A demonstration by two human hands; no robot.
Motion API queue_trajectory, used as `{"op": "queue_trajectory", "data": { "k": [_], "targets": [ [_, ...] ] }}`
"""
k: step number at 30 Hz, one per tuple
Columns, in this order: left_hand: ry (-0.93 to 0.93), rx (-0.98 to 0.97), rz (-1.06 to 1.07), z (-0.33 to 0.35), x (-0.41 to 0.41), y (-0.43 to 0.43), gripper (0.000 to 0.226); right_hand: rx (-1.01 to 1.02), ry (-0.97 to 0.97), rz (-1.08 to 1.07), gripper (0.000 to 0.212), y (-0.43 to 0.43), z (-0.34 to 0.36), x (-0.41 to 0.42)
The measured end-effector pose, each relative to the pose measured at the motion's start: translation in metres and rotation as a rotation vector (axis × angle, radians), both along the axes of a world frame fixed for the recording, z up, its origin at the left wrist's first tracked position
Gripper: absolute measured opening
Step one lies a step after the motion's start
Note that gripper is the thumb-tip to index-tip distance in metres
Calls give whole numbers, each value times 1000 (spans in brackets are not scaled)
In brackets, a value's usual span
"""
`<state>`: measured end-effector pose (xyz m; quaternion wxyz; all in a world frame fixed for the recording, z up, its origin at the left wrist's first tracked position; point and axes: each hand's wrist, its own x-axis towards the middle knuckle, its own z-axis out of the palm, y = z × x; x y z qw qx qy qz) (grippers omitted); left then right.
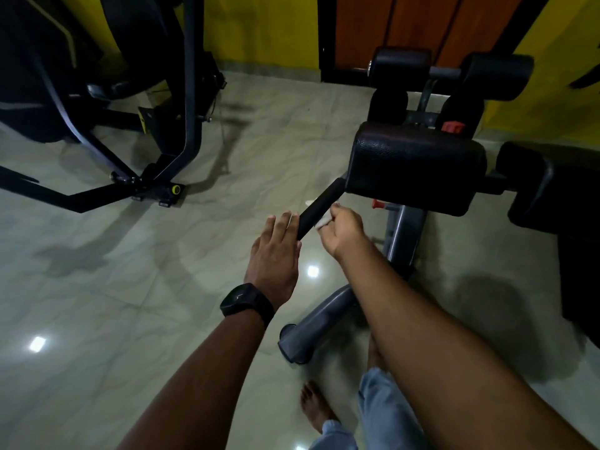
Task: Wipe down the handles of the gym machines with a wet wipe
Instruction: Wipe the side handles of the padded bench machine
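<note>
- The black foam handle (319, 207) stuck out at a slant from under the left edge of the black padded cushion (415, 167), its free end pointing down toward the person.
- The right hand (344, 232) sat just to the right of the handle, fingers curled and clenched round a white wet wipe (323, 222).
- The wipe lay bunched between that hand and the handle's right side, touching the foam near its lower half.
- The left hand (274, 251) was just left of the handle's free end, fingers straight and together, grasping nothing; whether the fingertips touched the foam could not be told.
- A black watch (246, 303) sat on the left wrist, below the handle.
- A grey frame tube (311, 323) lay on the glossy tiled floor (130, 287) below the handle, partly under the right forearm.
- Two pairs of black roller pads (402, 64) stood beyond the handle, behind the cushion, with a red knob (453, 127) between them and the cushion.
- A black-framed machine (97, 92) stood well to the left of the handle.
- A bare foot (313, 407) and a pale jeans leg (380, 394) showed far below the handle.
</note>
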<state>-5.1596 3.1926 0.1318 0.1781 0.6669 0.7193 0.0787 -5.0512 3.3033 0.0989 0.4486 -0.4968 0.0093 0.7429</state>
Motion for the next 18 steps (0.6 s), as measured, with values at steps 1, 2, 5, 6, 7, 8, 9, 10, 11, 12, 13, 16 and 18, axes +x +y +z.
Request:
{"op": "queue_trajectory", "data": {
  "k": [1, 2, 5, 6, 7, 8, 9, 10, 11, 12, 13, 16, 18],
  "targets": [
    [-2, -1, 5, 0, 0, -1, 54, -7, 78, -3, 32, -5, -2, -1],
    [-6, -1, 9, 0, -1, -1, 54, -1, 158, -11, 31, -10, -5, -3],
    [-9, 5, 0, 0, 0, 1, 54, 5, 197, -5, 40, -6, -3, -4],
    [-6, 6, -7, 0, 0, 1, 54, 3, 186, -13, 41, -3, 1, -4],
    [-6, 7, -9, 0, -1, 1, 54, 1, 172, -34, 41, -2, 4, -5],
    [-8, 4, -6, 0, -1, 1, 54, 16, 163, -61, 39, -3, 5, -7],
    [-10, 3, -1, -1, -1, 0, 54, 37, 111, -75, 36, -7, 5, -9],
    [-12, 4, 3, -1, -1, 0, 54, 57, 11, -83, 32, -11, 3, -13],
    [-14, 6, 7, -2, -1, 0, 54, 85, -136, -67, 31, -17, 2, -17],
    [-17, 8, 10, -2, -1, 0, 54, 129, -310, -38, 34, -24, 0, -21],
    [-21, 9, 10, -2, -1, 1, 54, 194, -487, 3, 37, -30, 1, -24],
    [-34, 6, 8, -1, -2, -1, 54, 489, -965, 117, 40, -41, 1, -29],
    [-46, 3, 12, -2, -2, 0, 54, 714, -1130, 204, 41, -44, -6, -25]
  ]
}}
